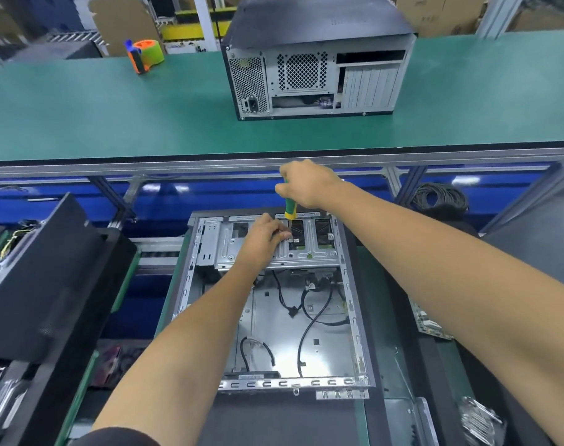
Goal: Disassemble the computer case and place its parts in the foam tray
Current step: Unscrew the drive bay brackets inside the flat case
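Gripping screwdriver (pixel 290 211) upright, R hand (pixel 306 185) above open case (pixel 274 304); L hand (pixel 264 239) pinches near tip on drive cage (pixel 306 252).

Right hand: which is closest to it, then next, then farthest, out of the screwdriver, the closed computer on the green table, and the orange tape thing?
From the right hand:
1. Screwdriver, gripped in that hand, over the open case.
2. Closed computer, straight ahead on the green table.
3. Tape dispenser, far left on the same table.
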`<act>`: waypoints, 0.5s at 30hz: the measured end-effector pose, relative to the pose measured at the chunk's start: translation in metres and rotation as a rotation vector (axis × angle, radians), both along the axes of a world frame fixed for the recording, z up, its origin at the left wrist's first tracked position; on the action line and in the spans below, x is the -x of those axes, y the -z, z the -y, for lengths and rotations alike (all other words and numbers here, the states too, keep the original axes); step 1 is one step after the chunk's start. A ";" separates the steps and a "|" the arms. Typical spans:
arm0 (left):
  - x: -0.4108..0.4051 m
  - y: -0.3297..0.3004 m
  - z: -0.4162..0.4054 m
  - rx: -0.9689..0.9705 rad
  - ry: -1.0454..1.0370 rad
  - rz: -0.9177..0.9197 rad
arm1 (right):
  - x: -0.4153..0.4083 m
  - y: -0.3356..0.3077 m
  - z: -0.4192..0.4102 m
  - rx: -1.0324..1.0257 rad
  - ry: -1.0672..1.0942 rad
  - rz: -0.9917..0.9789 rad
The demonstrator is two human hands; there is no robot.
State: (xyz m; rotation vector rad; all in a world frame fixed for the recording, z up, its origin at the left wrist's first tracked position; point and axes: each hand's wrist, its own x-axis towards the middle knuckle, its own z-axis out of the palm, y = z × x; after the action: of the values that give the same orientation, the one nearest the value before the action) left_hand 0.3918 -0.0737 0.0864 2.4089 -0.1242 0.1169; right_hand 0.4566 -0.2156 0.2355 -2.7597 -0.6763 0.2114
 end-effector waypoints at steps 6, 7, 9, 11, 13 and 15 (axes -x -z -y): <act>0.001 0.001 0.001 0.031 -0.027 -0.038 | -0.003 -0.003 -0.004 0.022 -0.003 -0.009; 0.001 0.001 0.001 0.025 -0.031 -0.038 | -0.003 -0.003 -0.005 0.028 -0.006 -0.006; 0.001 0.004 0.000 0.009 -0.026 -0.028 | -0.004 -0.002 -0.005 0.045 -0.018 0.007; -0.001 0.005 0.000 0.007 -0.021 -0.016 | -0.005 -0.001 -0.004 0.054 -0.028 0.023; -0.001 0.006 0.000 0.010 -0.024 -0.009 | -0.005 0.000 -0.004 0.062 -0.033 0.025; -0.001 0.006 -0.001 0.013 -0.019 -0.002 | -0.005 0.000 -0.006 0.088 -0.049 0.026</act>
State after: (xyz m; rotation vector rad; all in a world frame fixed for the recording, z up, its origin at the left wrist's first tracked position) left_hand 0.3933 -0.0731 0.0804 2.3978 -0.0995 0.1240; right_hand 0.4620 -0.2097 0.2351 -2.8365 -0.7593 0.2207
